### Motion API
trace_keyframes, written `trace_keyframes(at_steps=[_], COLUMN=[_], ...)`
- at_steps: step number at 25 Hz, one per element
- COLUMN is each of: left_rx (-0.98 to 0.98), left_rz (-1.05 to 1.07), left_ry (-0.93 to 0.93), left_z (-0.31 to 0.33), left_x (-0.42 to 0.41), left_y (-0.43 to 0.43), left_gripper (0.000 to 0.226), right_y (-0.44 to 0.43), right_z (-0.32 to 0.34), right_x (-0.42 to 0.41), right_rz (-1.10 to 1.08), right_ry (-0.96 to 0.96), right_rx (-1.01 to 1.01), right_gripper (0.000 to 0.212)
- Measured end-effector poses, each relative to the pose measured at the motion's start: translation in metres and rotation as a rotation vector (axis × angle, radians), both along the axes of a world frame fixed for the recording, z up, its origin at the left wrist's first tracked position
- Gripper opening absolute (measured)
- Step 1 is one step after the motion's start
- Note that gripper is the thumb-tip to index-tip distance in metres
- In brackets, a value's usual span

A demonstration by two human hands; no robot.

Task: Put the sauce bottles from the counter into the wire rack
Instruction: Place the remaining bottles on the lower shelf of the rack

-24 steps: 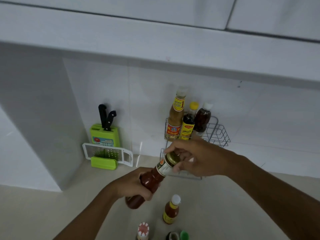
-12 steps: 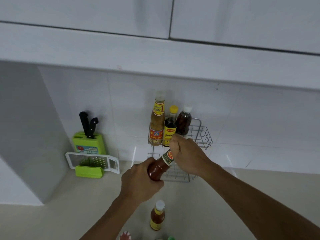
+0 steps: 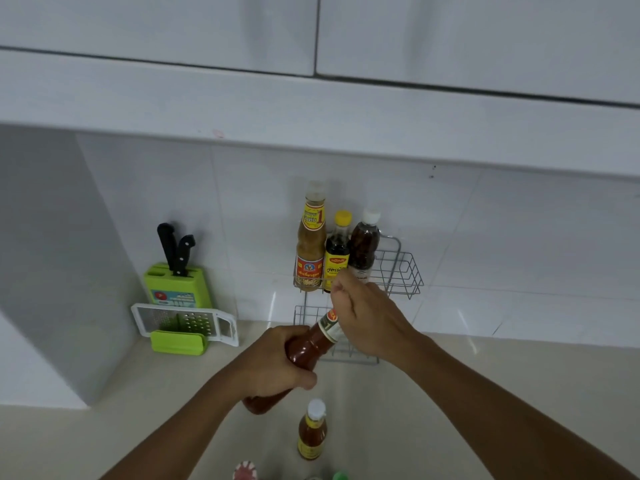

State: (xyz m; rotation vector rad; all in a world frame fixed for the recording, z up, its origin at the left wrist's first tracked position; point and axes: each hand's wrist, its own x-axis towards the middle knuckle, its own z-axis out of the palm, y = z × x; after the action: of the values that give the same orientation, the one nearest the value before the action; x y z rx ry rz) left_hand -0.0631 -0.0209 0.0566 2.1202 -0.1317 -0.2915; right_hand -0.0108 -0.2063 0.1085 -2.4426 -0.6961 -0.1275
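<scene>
- You have three sauce bottles standing in the wire rack: a tall tan one, a yellow-capped dark one, a white-capped dark one.
- One red sauce bottle is held in front of the rack.
- One small orange bottle stands nearer you than the rack.
- Two knives stand left of the rack.
- One grater lies left of the rack.

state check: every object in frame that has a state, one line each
Red-sauce glass bottle: tilted, held by both hands.
Left hand: gripping its body.
Right hand: closed over its cap.
Two-tier wire rack: three bottles upright on top tier.
Small orange-sauce bottle: upright on counter, capped.
</scene>
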Motion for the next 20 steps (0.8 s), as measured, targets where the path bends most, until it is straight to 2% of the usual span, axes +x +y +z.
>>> trace_keyframes(at_steps=[5, 7, 9, 11, 14, 16, 18, 20], left_rx=[0.425, 0.478, 0.429, 0.285, 0.16, 0.139, 0.076, 0.006], left_rz=[0.191, 0.253, 0.281, 0.294, 0.205, 0.118, 0.044, 0.049], left_ry=[-0.289, -0.401, -0.446, -0.407, -0.407, -0.398, -0.294, -0.17], left_z=[-0.001, 0.001, 0.002, -0.002, -0.02, -0.04, -0.067, -0.097], left_x=[-0.01, -0.004, 0.006, 0.021, 0.039, 0.049, 0.059, 0.072], left_y=[-0.015, -0.018, -0.016, -0.013, -0.016, -0.014, -0.002, 0.013], left_gripper=[0.044, 0.049, 0.049, 0.052, 0.064, 0.069, 0.081, 0.102], right_y=[-0.002, -0.002, 0.003, 0.009, 0.012, 0.009, 0.004, 0.003], right_z=[-0.015, -0.01, -0.006, -0.01, -0.045, -0.065, -0.081, -0.094], right_x=[-0.001, 0.002, 0.001, -0.005, -0.007, -0.003, 0.005, 0.011], right_rz=[-0.109, -0.139, -0.189, -0.177, -0.117, -0.181, -0.215, -0.222], right_ry=[0.014, 0.017, 0.163, 0.409, 0.484, 0.455, 0.381, 0.3], right_rx=[0.028, 0.087, 0.405, 0.745, 0.704, 0.701, 0.675, 0.621], right_gripper=[0.029, 0.025, 0.015, 0.017, 0.026, 0.024, 0.028, 0.035])
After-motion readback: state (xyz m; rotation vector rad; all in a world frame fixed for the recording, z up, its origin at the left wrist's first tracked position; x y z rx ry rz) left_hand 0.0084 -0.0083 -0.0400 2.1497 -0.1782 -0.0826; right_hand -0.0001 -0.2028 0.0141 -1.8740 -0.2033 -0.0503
